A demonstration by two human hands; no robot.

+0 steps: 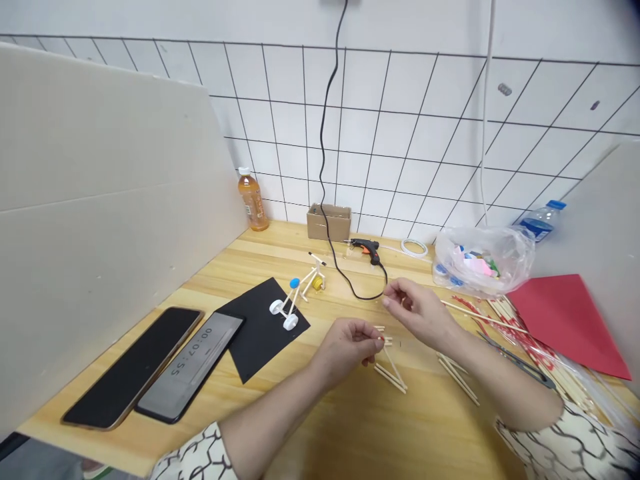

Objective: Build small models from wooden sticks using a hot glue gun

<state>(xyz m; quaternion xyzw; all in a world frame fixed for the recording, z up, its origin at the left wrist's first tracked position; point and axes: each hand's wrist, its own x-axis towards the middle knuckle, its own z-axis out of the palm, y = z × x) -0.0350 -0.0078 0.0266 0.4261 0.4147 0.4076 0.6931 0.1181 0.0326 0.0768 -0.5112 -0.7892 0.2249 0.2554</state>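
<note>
My left hand (351, 348) is closed in a pinch on a thin wooden stick (395, 368), which slants down from the fingertips. A small red spot shows at those fingertips. Beneath and beside it, short wooden sticks (390, 379) lie on the table. My right hand (419, 308) is raised a little above and to the right, thumb and forefinger pressed together; whatever they hold is too small to make out. Left of my hands stands a small stick model (299, 293) with white wheels, a blue cap and a yellow piece, partly on black paper (265, 333).
Behind my hands lies a glue gun (367, 249) with a black cord, near a cardboard box (329, 223). Two phones (193, 367) lie at left. A drink bottle (253, 200), a plastic bag (483, 261), scissors (520, 361), red paper (573, 327) and stick bundles surround the work area.
</note>
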